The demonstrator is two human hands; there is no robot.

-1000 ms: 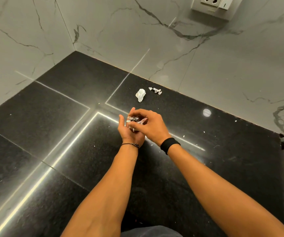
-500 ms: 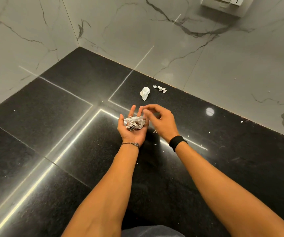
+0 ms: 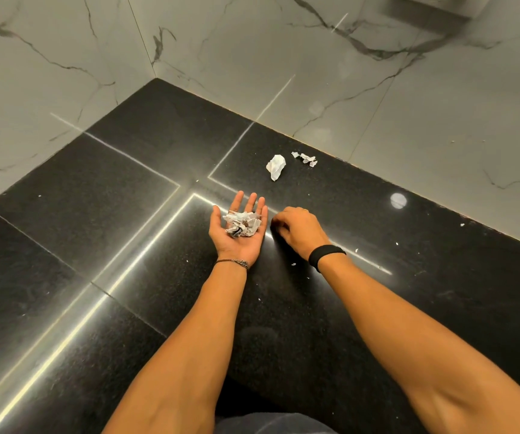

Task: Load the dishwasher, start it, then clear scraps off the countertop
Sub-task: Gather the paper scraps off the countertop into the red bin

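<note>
A black speckled countertop is meeting a grey marbled wall in a corner, and the person is reaching both arms over it. The left hand is being held palm up just over the countertop, with the fingers straight and a little spread, so it is wide and flat. It is carrying a pile of crumpled scraps, white and grey paper pieces, lying on the palm and on the base of the fingers. The fingers are not closing around it. A thin bracelet is sitting on the left wrist.

The right hand is just beside the left one, palm down. Its fingers are curling downward, and the fingertips are reaching the countertop near the edge of the left palm. It is not possible to tell if they are pinching a small piece or holding nothing, because the hand itself is hiding them. A black band is going around the right wrist.

Further from the person, near the wall, a white crumpled paper is lying on the countertop, and just beside it, to the right, some smaller torn bits are lying too. Both are apart from the hands. Tiny white crumbs are lying scattered on the dark surface around the right wrist and further right. A round light spot is shining on the countertop right of the hands.
</note>
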